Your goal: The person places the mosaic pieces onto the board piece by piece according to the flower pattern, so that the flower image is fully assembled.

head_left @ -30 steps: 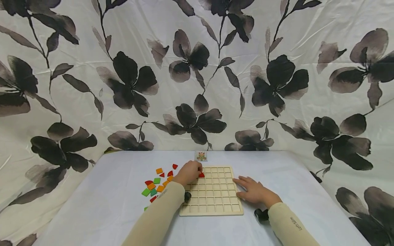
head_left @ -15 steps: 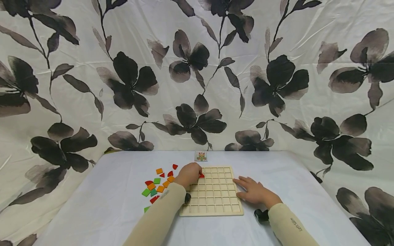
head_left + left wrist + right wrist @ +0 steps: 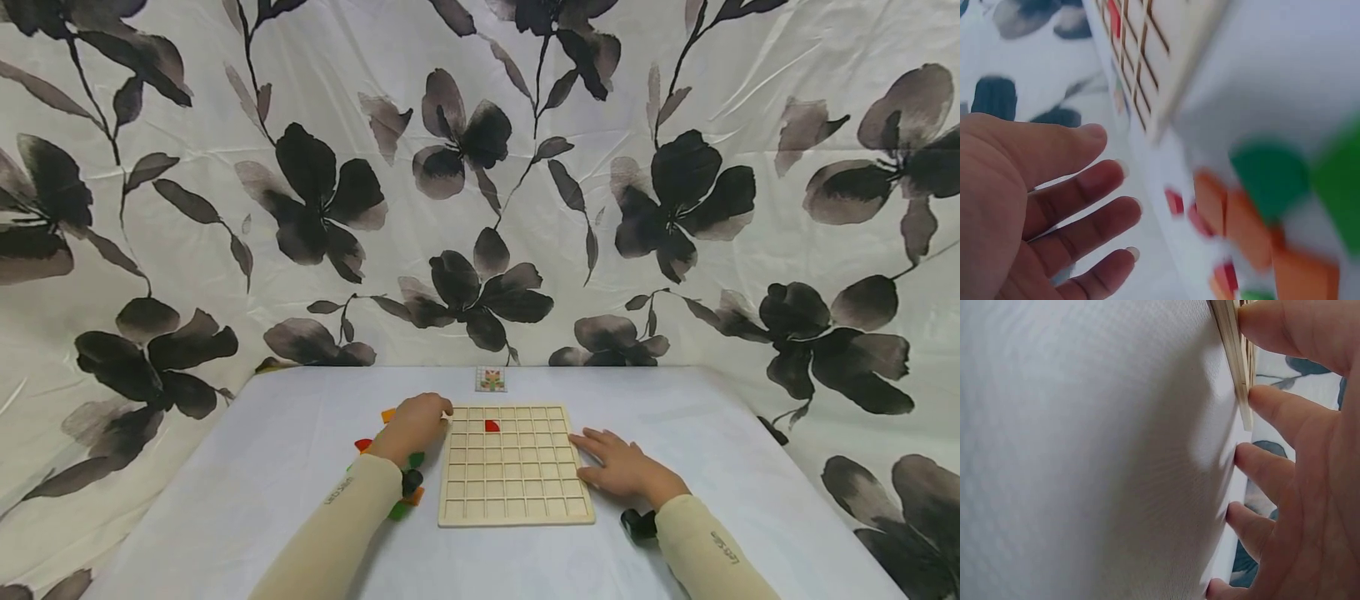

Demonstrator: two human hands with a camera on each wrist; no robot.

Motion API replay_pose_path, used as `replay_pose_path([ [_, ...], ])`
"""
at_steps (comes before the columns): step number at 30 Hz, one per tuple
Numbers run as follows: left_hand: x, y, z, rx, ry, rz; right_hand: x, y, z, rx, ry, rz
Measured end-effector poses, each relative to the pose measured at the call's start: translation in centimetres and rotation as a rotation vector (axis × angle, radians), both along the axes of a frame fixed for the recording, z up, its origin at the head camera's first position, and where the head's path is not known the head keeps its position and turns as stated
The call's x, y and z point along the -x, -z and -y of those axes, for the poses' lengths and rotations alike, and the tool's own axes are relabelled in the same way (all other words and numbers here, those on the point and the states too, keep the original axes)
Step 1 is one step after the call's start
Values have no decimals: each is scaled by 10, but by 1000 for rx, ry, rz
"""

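Observation:
A wooden grid board lies on the white table, with one red quarter-round tile in a cell of its second row from the back. My left hand hovers by the board's left back corner, over the loose tiles. In the left wrist view nothing sits between the spread, relaxed fingers of that hand. My right hand rests at the board's right edge, fingers spread. In the right wrist view its thumb and forefinger meet the board's side, and the other fingertips touch the tablecloth.
Loose orange tiles, green tiles and red tiles lie left of the board, partly hidden by my left arm in the head view. A small patterned card lies behind the board. A floral cloth hangs at the back.
My left hand has let go of the red tile, which stays in its cell, and has moved left off the board to above the loose tiles. The right hand has stayed put.

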State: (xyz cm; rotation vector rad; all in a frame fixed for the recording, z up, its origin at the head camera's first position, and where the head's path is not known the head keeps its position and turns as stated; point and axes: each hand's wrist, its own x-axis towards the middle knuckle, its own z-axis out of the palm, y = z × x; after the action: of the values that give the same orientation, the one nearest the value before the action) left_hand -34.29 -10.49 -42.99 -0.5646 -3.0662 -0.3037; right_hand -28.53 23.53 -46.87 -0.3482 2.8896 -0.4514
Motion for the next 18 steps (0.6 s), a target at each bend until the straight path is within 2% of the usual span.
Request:
replay_pose_path([
  [3, -1, -4, 19, 9, -44, 21, 0, -1, 0, -3, 2, 3],
  [10, 0, -6, 64, 22, -137, 122, -2, -3, 2, 11, 9, 13],
  [15, -3, -1, 94, 30, -163, 183, -2, -2, 2, 15, -1, 7],
  [18, -6, 2, 107, 30, -151, 189, -2, -3, 2, 22, -2, 7],
])
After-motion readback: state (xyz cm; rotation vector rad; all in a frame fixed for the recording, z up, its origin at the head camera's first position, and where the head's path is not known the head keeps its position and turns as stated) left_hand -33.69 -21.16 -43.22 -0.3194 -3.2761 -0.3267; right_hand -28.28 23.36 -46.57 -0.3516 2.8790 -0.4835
